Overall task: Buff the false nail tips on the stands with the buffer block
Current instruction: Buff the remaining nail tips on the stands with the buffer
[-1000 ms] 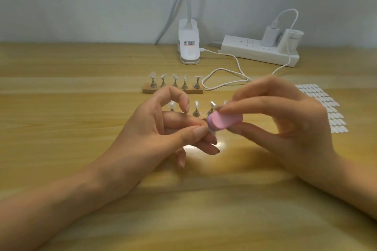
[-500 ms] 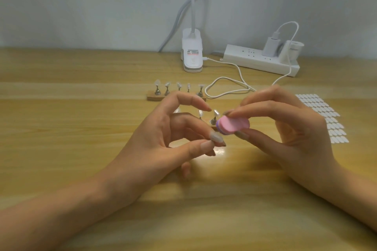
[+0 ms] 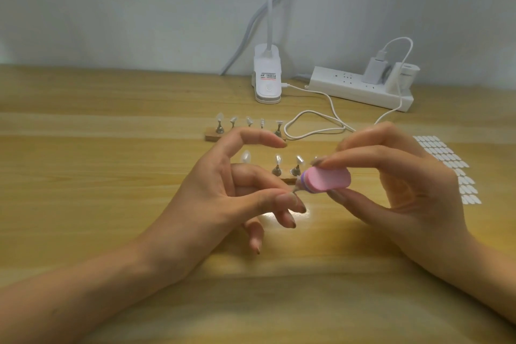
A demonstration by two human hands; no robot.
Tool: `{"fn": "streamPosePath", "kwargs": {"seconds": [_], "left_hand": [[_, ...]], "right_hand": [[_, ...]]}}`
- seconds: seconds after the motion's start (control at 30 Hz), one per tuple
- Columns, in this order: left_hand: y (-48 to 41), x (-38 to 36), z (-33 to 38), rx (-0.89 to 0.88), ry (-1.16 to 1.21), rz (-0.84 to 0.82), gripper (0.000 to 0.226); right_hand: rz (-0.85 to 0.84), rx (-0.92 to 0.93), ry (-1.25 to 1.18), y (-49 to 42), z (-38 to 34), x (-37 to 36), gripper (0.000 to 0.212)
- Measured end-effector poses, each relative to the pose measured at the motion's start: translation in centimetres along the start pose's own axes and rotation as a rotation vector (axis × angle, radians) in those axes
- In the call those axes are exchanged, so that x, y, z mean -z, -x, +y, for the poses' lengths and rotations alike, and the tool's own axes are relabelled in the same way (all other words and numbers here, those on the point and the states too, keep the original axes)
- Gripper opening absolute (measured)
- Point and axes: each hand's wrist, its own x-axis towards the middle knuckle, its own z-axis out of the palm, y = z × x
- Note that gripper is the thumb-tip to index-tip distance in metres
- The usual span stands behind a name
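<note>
Mostly hidden: nail tip (image 3: 295, 189) between pinching fingers (image 3: 282, 199) of left hand (image 3: 223, 198), against pink buffer block (image 3: 325, 180) pinched by right hand (image 3: 413, 190).

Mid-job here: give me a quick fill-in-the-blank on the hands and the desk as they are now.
1. The right hand holds a ____ buffer block against the small nail stand pinched by the left hand.
2. The far row of stands carries ____ nail tips.
3. The charger is plugged into the white ____.
Missing words: pink; five; power strip.
</note>
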Motion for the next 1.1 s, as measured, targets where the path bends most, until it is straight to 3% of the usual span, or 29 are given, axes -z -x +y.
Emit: {"fn": "streamPosePath", "kwargs": {"seconds": [1.1], "left_hand": [[0.02, -0.2, -0.23, -0.005, -0.075, -0.108, 0.053]], "right_hand": [[-0.024, 0.033, 0.089, 0.04, -0.77, 0.09, 0.022]]}}
